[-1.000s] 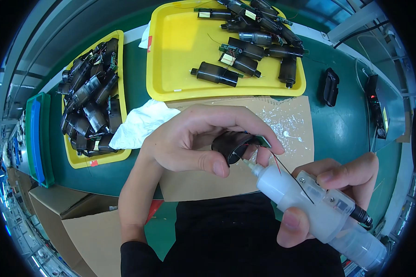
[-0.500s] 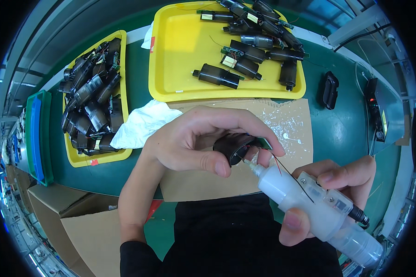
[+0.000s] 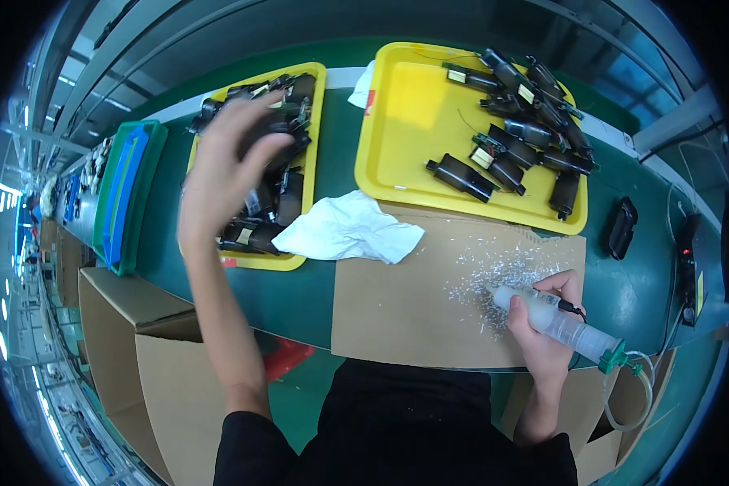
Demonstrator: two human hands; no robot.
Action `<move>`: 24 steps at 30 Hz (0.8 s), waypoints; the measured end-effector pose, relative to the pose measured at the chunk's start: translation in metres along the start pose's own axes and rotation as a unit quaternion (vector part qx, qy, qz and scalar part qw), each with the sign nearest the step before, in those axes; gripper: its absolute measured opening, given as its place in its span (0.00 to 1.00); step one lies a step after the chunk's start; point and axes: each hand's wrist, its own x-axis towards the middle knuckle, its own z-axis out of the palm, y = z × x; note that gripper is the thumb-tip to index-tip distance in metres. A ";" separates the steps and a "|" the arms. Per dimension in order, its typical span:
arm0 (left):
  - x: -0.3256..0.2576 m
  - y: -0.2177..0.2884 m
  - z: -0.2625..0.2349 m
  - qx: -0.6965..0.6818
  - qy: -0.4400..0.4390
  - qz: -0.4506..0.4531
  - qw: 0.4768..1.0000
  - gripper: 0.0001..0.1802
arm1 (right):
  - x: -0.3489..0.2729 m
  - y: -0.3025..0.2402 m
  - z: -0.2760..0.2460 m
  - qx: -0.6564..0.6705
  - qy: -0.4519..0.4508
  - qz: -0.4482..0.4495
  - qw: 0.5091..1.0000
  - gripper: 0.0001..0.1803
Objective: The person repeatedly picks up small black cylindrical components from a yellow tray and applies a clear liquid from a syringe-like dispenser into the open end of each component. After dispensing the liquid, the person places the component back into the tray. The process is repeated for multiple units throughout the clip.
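My left hand [image 3: 223, 166], smeared by motion, reaches over the left yellow tray [image 3: 317, 162], thumb and fingers apart. Dark cylindrical housings [image 3: 255, 236] with small green boards and thin wires fill that tray, partly hidden by the hand; I see none held in it. On the right, my right hand [image 3: 539, 340] is closed around a translucent dispensing syringe [image 3: 579, 331] with a green cap and a clear hose. The syringe's tip points left, over white smears [image 3: 482, 267] on a brown cardboard sheet [image 3: 405, 324].
A larger yellow tray [image 3: 397, 162] holds several more dark housings [image 3: 462, 177] at its right side. A crumpled white cloth [image 3: 352, 229] lies by the left tray. A black case [image 3: 621, 228] and a device with a red light [image 3: 688, 267] stand right; an open carton [image 3: 109, 312] sits lower left.
My left hand has left the syringe tip and swung to the left tray; the dark housing is no longer seen in it. The right hand has lowered the syringe toward the cardboard. The view has shifted.
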 end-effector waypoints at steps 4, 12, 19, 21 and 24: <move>-0.001 -0.021 -0.013 0.058 0.029 -0.044 0.997 0.21 | 0.000 0.002 -0.007 0.014 0.003 0.010 1.000 0.16; 0.072 0.089 0.092 -0.012 -0.080 0.186 0.979 0.20 | -0.003 0.004 -0.014 0.035 -0.003 0.038 0.999 0.17; 0.166 0.159 0.212 0.109 -0.051 0.305 0.945 0.31 | -0.006 -0.008 -0.012 0.022 -0.011 0.028 0.999 0.18; 0.178 0.171 0.219 0.171 -0.125 0.226 0.951 0.32 | -0.006 -0.007 -0.014 0.013 -0.005 0.010 1.000 0.18; 0.173 0.152 0.221 0.141 -0.131 0.217 0.957 0.33 | -0.006 -0.007 -0.017 0.013 -0.017 0.030 0.999 0.18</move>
